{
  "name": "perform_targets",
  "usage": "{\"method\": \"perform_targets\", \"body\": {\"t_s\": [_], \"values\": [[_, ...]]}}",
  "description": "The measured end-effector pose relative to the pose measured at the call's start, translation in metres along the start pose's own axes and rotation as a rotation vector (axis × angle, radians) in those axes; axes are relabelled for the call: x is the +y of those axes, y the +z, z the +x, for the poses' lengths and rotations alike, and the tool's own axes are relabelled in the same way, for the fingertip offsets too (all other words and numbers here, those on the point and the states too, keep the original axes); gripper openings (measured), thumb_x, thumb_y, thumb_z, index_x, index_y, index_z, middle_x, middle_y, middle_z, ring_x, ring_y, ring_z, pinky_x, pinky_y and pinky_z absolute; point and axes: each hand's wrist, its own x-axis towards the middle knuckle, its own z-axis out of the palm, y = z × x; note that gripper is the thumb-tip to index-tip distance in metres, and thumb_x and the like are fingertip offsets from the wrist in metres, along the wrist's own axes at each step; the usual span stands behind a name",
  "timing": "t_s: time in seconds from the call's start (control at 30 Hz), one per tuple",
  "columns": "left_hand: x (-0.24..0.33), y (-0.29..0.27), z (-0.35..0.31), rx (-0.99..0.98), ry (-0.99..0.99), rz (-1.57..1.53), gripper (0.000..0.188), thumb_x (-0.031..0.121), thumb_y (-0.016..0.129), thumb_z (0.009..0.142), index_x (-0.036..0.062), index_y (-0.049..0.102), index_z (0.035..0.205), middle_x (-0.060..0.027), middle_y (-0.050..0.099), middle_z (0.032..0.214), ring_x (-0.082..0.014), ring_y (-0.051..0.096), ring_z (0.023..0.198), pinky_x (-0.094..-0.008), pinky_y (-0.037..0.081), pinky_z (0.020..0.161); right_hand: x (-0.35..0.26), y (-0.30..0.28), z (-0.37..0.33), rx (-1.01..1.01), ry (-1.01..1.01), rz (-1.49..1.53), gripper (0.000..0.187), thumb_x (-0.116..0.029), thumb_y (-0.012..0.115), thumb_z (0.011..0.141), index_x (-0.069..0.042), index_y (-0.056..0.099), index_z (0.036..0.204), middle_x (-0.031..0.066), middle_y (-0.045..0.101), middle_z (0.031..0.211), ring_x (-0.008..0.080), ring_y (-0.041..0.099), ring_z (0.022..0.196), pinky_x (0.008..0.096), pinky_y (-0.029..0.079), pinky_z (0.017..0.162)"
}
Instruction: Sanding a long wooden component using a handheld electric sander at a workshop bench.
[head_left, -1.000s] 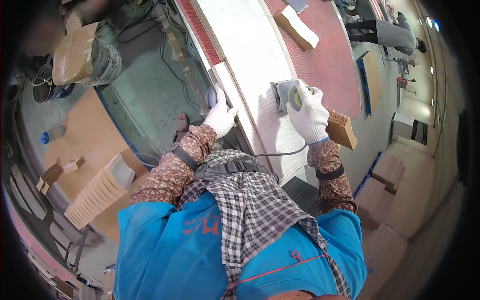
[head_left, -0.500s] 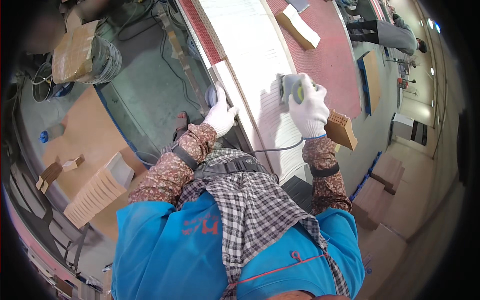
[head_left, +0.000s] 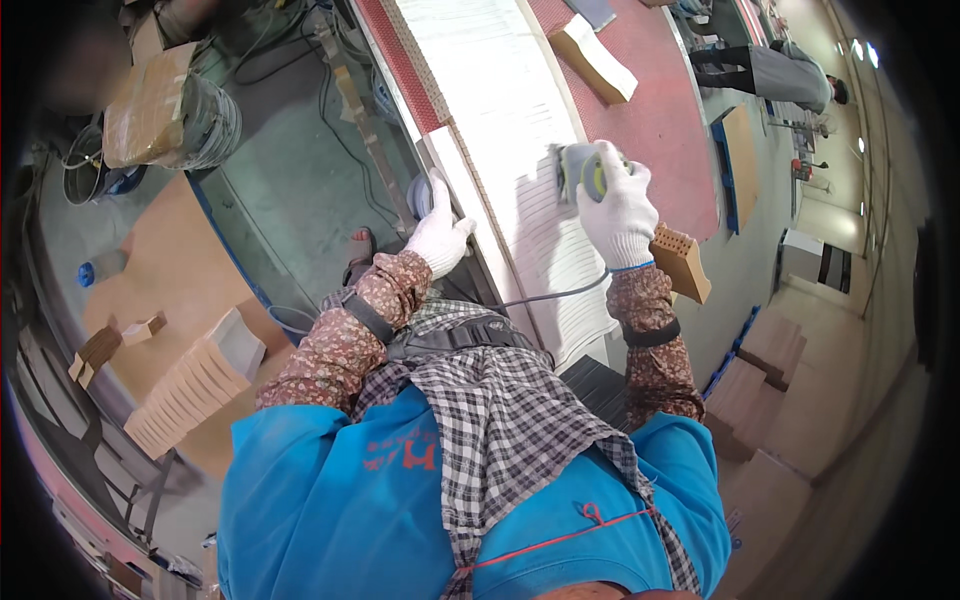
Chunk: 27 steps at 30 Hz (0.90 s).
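My right hand (head_left: 618, 210), in a white knit glove, is closed round a grey and yellow-green power sander (head_left: 576, 170). The sander's pad rests on a long row of thin white-edged pieces (head_left: 490, 90) packed side by side on the bench. A grey cord (head_left: 562, 297) runs from under my right wrist towards my waist. My left hand (head_left: 440, 238), gloved too, lies at the near-left edge of the bench with its fingers stretched out beside a pale edge strip (head_left: 462, 180). A round grey-blue thing (head_left: 420, 196), partly hidden, sits by its fingertips.
Red mat (head_left: 660, 140) covers the bench, with a curved wooden block (head_left: 595, 60) on it. A drilled wood block (head_left: 680, 262) stands by my right wrist. On the left, a brown board (head_left: 150, 260) carries stacked curved pieces (head_left: 190, 385). Another person (head_left: 770, 75) stands far right.
The sander and my right hand have shifted very slightly left on the row. My left hand stays at the bench edge.
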Motion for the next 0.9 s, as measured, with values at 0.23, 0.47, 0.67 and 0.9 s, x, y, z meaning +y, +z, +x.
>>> {"method": "perform_targets", "body": {"t_s": [0.23, 0.47, 0.67, 0.9], "values": [[0.012, -0.004, -0.005, -0.029, -0.071, 0.007, 0.107, 0.022, 0.062, 0.106, 0.0060, -0.024, 0.167, -0.0293, 0.073, 0.103, -0.0358, 0.076, 0.083, -0.0447, 0.059, 0.087, -0.005, -0.007, -0.002, -0.088, -0.085, 0.068, 0.072, -0.024, 0.081, 0.089, -0.027, 0.053, 0.154, 0.0273, 0.055, 0.141, 0.0453, 0.073, 0.112, 0.0486, 0.062, 0.094], [0.017, -0.003, -0.007, -0.021, -0.061, -0.017, 0.106, 0.019, 0.061, 0.106, 0.0052, -0.025, 0.167, -0.0190, 0.071, 0.090, -0.0275, 0.073, 0.075, -0.0409, 0.059, 0.081, 0.001, 0.000, 0.012, -0.016, 0.020, 0.061, 0.073, -0.029, 0.081, 0.091, -0.025, 0.049, 0.156, 0.0264, 0.054, 0.140, 0.0451, 0.074, 0.109, 0.0487, 0.064, 0.092], [0.012, -0.002, -0.005, -0.009, -0.051, -0.006, 0.107, 0.021, 0.063, 0.106, 0.0053, -0.023, 0.167, -0.0221, 0.070, 0.092, -0.0317, 0.074, 0.078, -0.0440, 0.058, 0.084, 0.008, -0.009, -0.024, -0.168, -0.054, 0.143, 0.079, -0.028, 0.085, 0.087, -0.024, 0.048, 0.157, 0.0240, 0.055, 0.141, 0.0421, 0.071, 0.117, 0.0473, 0.062, 0.095], [0.006, -0.001, -0.001, -0.014, -0.043, 0.021, 0.106, 0.017, 0.058, 0.108, 0.0076, -0.029, 0.166, -0.0179, 0.072, 0.094, -0.0234, 0.074, 0.075, -0.0379, 0.061, 0.071, 0.017, -0.004, -0.043, -0.127, 0.036, 0.157, 0.078, -0.026, 0.087, 0.084, -0.021, 0.051, 0.152, 0.0199, 0.057, 0.140, 0.0397, 0.071, 0.116, 0.0465, 0.062, 0.095]]}}
